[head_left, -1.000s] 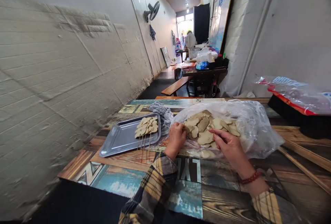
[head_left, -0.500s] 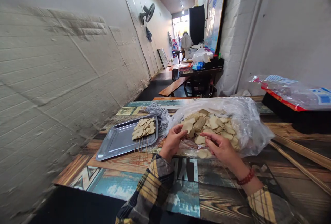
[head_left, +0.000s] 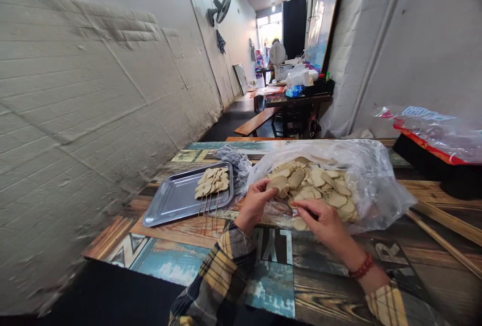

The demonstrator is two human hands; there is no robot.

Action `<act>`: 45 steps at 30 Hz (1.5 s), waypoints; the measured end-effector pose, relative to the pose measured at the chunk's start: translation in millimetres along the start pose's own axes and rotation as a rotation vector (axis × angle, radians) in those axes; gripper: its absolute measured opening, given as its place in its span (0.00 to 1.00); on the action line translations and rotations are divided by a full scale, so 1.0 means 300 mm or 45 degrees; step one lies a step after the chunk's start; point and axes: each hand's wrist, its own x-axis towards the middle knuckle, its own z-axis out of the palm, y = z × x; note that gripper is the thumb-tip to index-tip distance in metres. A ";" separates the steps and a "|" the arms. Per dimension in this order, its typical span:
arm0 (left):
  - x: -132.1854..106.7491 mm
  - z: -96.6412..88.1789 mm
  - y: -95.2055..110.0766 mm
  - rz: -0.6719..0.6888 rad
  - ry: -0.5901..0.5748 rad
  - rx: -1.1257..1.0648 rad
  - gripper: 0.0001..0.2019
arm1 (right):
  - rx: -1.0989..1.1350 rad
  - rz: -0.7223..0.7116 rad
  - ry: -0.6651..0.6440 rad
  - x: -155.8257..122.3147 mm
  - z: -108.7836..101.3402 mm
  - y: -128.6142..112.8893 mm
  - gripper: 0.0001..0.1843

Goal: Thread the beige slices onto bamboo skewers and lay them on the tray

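Over the plastic bag's (head_left: 387,193) near-left part, the left hand (head_left: 255,204) is pinching a pale slice (head_left: 277,183); at the bag's near edge, the right hand (head_left: 322,219) is gripping a thin skewer (head_left: 288,196), fingertips together. Threading is seemingly underway; the next move is calling for aligning tip with slice.

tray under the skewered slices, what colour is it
Silvery grey; the tray shows in the head view.
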 end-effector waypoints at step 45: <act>-0.005 0.015 -0.027 0.233 0.112 0.371 0.08 | 0.043 0.077 0.021 -0.008 0.033 0.012 0.15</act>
